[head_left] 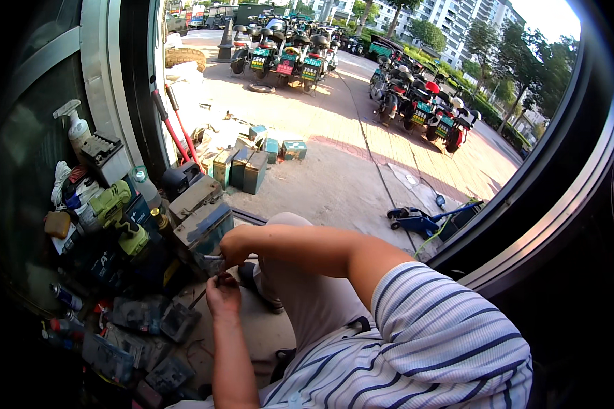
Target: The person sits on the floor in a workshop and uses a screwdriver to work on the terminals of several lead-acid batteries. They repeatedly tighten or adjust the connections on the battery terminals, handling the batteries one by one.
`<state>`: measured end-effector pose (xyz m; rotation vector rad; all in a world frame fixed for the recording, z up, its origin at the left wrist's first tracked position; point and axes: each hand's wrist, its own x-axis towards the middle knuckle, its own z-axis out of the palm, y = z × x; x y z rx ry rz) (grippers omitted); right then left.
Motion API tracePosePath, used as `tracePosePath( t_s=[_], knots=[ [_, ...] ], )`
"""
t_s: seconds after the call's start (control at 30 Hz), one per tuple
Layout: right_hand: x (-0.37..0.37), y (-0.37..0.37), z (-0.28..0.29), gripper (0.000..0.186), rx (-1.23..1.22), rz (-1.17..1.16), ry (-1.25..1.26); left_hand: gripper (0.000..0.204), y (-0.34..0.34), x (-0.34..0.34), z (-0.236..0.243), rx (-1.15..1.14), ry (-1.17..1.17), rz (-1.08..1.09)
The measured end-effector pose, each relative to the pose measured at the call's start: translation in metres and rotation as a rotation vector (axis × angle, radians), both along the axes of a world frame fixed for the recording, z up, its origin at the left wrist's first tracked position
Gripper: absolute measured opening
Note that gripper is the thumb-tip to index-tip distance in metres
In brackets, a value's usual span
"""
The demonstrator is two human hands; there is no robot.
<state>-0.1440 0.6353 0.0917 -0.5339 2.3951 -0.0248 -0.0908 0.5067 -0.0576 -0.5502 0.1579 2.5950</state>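
My right hand [235, 245] reaches across from the right, its fingers closed round a thin metal rod [213, 257] that sticks out on both sides. Just below it, my left hand [224, 298] is palm up with curled fingers pinched at something small and dark that I cannot make out. A thin dark strip [198, 298] runs from near this hand toward the lower left. Directly beyond my hands stands a large battery [208, 225] with a blue-edged top, and another dusty battery [194, 195] sits behind it. My knee partly hides the ground beside them.
Green cordless tools [112, 200], a spray bottle [78, 129] and batteries crowd the left. Clear plastic cases [136, 313] lie lower left. Red-handled cutters [170, 129] lean by the doorway. Outside are more batteries [256, 170], a blue floor jack [416, 221] and parked scooters [423, 109].
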Motion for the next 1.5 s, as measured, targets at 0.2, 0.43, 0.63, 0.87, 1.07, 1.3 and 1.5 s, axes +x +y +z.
tracePosePath(
  t_s=[0.2, 0.43, 0.63, 0.87, 1.07, 1.3, 1.5],
  knots=[
    [0.005, 0.001, 0.000, 0.037, -0.096, 0.006, 0.283, 0.016, -0.022, -0.010, 0.005, -0.149, -0.028, 0.014],
    [-0.007, 0.002, -0.011, 0.048, -0.115, -0.016, 0.240, 0.043, -0.097, -0.035, -0.032, -0.092, -0.123, 0.233],
    [-0.015, -0.002, -0.017, 0.047, -0.121, -0.004, 0.169, 0.027, -0.142, -0.039, -0.098, -0.234, -0.247, 0.340],
    [-0.014, 0.003, -0.020, 0.033, -0.051, 0.042, 0.144, 0.013, -0.106, -0.013, -0.131, -0.388, -0.352, 0.217],
    [-0.032, 0.010, -0.053, 0.035, -0.011, 0.037, 0.085, 0.014, -0.099, -0.002, -0.135, -0.473, -0.414, 0.201],
    [-0.031, 0.002, -0.047, 0.035, 0.023, 0.056, 0.076, 0.013, -0.095, 0.005, -0.135, -0.537, -0.498, 0.200],
    [-0.036, 0.003, -0.051, 0.034, 0.064, 0.070, 0.056, 0.023, -0.098, 0.003, -0.159, -0.510, -0.455, 0.122]
  ],
)
